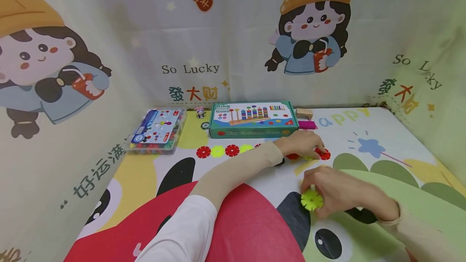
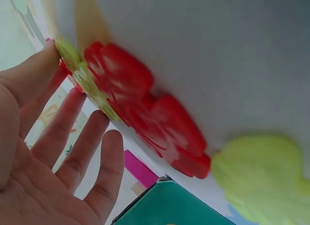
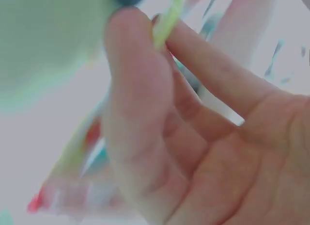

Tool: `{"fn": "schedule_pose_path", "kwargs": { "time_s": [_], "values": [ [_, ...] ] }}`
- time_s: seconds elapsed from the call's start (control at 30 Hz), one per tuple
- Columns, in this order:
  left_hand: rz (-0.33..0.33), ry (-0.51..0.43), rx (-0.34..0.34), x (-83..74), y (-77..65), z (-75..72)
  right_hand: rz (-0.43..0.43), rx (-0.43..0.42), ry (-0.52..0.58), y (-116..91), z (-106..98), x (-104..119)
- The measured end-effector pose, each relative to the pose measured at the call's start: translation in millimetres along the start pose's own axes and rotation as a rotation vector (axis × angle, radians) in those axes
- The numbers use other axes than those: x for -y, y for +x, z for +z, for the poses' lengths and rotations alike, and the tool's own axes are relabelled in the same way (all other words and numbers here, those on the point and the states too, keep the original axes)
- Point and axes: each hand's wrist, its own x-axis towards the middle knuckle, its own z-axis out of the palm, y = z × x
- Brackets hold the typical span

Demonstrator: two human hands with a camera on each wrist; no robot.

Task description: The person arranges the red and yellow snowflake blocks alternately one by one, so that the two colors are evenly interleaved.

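The right hand [image 1: 340, 193] pinched a yellow-green flower disc [image 1: 311, 200] just above the tabletop [image 1: 393, 140]. The left hand [image 1: 302, 144] lay relaxed, its straight fingers touching the row of red and yellow discs [image 1: 225, 151].

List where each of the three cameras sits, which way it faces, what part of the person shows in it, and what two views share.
Head: worn on the head, looking forward and down at the table; both forearms, the left hand on the row of discs, the right hand pinching a yellow-green disc.
Left wrist: under the left palm, facing its fingers at the red discs.
Right wrist: at the right palm, facing fingers pinching the disc's edge.
Shared: the green game box shows in head and left wrist.
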Motion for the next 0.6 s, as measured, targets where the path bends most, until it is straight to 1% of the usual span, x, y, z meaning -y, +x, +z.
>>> {"fn": "schedule_pose_path", "kwargs": {
  "time_s": [0.1,0.17,0.23,0.3,0.33,0.4,0.5,0.6],
  "values": [
    [0.008,0.002,0.0,-1.5,0.1,-0.2,0.111,-0.04,0.003,-15.7,-19.0,-47.2],
    [0.008,0.004,0.005,-1.9,0.4,-0.4,0.23,-0.042,0.008,-24.0,-29.4,-77.9],
    [0.005,0.008,0.016,-1.9,0.8,-0.6,0.342,-0.053,-0.008,-28.5,-36.1,-103.0],
    [0.001,0.014,0.019,-1.5,1.7,-0.8,0.414,-0.069,-0.039,-29.8,-37.8,-122.3],
    [-0.002,0.013,0.02,-1.3,1.9,-1.0,0.443,-0.07,-0.059,-29.3,-37.2,-129.6],
    [-0.004,0.013,0.02,-0.9,1.9,-0.9,0.475,-0.078,-0.09,-27.7,-34.5,-139.7],
    [-0.003,0.003,0.022,-0.9,1.8,-0.9,0.48,-0.073,-0.126,-26.8,-30.3,-148.2],
    [-0.004,-0.005,0.024,-0.7,1.7,-1.1,0.47,-0.074,-0.13,-26.9,-29.1,-149.5]
  ]
}}
